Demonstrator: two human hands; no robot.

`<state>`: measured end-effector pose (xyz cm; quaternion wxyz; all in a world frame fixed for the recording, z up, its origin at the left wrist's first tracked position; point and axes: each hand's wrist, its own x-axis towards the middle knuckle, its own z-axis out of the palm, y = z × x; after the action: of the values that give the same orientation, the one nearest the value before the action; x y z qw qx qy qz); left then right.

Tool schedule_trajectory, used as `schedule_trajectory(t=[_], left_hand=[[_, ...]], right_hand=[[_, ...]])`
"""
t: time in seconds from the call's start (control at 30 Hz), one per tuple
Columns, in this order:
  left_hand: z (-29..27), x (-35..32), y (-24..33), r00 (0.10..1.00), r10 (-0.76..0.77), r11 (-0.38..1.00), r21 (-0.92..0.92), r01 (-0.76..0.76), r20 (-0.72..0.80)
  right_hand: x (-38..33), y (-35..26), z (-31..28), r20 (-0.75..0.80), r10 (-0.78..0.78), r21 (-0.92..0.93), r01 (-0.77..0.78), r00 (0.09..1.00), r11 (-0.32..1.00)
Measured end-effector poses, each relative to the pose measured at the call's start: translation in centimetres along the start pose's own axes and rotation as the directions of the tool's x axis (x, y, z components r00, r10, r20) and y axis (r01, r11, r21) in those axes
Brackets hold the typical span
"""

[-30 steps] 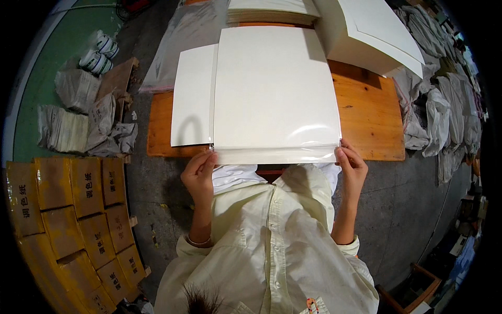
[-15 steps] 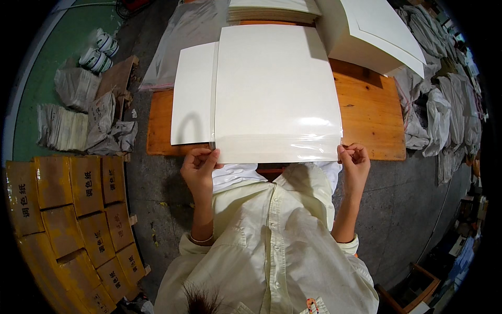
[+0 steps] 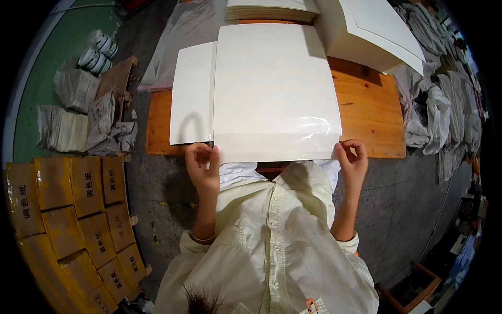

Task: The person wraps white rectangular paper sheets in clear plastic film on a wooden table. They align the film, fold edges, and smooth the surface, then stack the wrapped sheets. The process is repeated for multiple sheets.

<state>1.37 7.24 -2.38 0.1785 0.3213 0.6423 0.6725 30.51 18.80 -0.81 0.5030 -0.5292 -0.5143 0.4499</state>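
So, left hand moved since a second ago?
Yes: the left hand shifted slightly forward, away from the body, relative to the orange wooden bench.

Plain white sheet (image 3: 274, 83), orange-brown table (image 3: 366, 115) (dark-knotted)

Wooden surface (image 3: 368, 115) above grey floor (image 3: 397, 193); green flooring (image 3: 57, 39), upper left; stacked brown cartons (image 3: 63, 230), lower left; wooden frame (image 3: 425, 295), lower right.

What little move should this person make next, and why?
Perhaps a gentle smoothing stroke by the right hand over the clear film: shiny ripples show near the right front corner of the large white sheet. That hand is right beside them, and the left hand is at the opposite front corner, perhaps ready to steady it.
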Motion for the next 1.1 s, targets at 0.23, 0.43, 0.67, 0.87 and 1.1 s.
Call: schedule_trajectory(t=[0.23, 0.43, 0.67, 0.87, 1.1], left_hand=[[0.2, 0.1, 1.0, 0.885, 0.455, 0.73, 0.529, -0.432, 0.094], [0.2, 0.7, 0.6, 0.915, 0.403, 0.814, 0.455, -0.362, 0.006], [-0.3, 1.1, 1.0, 0.964, 0.264, 0.883, 0.413, -0.223, -0.043], [3.6, -2.1, 6.8, 0.657, 0.491, 0.659, 0.249, -0.71, 0.572], [6.4, -2.2, 5.6, 0.431, 0.359, 0.399, 0.282, -0.873, 0.828]], right_hand=[[-0.5, -1.7, 1.1, -0.012, -0.268, -0.325, 0.249, 0.963, 0.912], [-0.5, -1.6, 1.0, -0.008, -0.266, -0.346, 0.247, 0.964, 0.905], [-0.3, -0.8, 1.1, -0.096, -0.169, -0.219, 0.145, 0.981, 0.965], [-1.1, -2.5, 1.7, 0.053, -0.527, -0.48, 0.484, 0.848, 0.731], [-2.8, -4.8, 3.5, 0.555, -0.538, -0.33, 0.761, 0.635, 0.559]])
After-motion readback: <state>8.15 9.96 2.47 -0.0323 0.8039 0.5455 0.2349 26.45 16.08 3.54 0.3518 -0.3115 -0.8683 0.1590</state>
